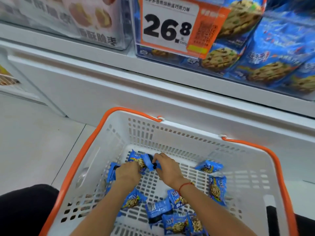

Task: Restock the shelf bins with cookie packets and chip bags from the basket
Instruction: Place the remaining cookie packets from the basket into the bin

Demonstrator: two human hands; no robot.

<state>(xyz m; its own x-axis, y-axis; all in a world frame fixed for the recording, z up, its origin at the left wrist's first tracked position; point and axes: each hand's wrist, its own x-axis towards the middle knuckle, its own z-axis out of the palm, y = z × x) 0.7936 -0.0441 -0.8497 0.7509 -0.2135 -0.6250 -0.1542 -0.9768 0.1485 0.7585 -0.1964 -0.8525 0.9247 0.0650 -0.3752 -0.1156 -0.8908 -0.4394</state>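
Head view: both hands were down inside the basket, close together near its far wall.
Left grip: the left hand (127, 173) had its fingers curled round blue cookie packets (138, 161), which it held as a small bunch; another packet (111, 172) showed just beside its wrist.
Right grip: the right hand (166, 167) pinched one end of a folded blue packet (150, 163) between thumb and fingers; this packet touched the bunch in the left hand.
Wrist: a thin red string (185, 186) was tied round the right wrist.
Loose packets: several more lay on the basket bottom, one under the left forearm (133, 200), a group near the front edge (175, 218), one standing against the right side (217, 188) and one alone further back on the right (209, 166).
Basket: a white basket (179, 133) with slotted walls and orange handles (95, 138) stood on the pale floor (34, 147), just in front of the shelf base.
Shelf bin: the clear shelf bin (272, 48) above, on the right, was filled with the same blue cookie packets.
Price tag: an orange and white tag (170, 26) with "26.8" hung on the front of that bin.
Neighbour bin: a clear bin (76, 19) to the left held pale pink packs; the print was blurred.
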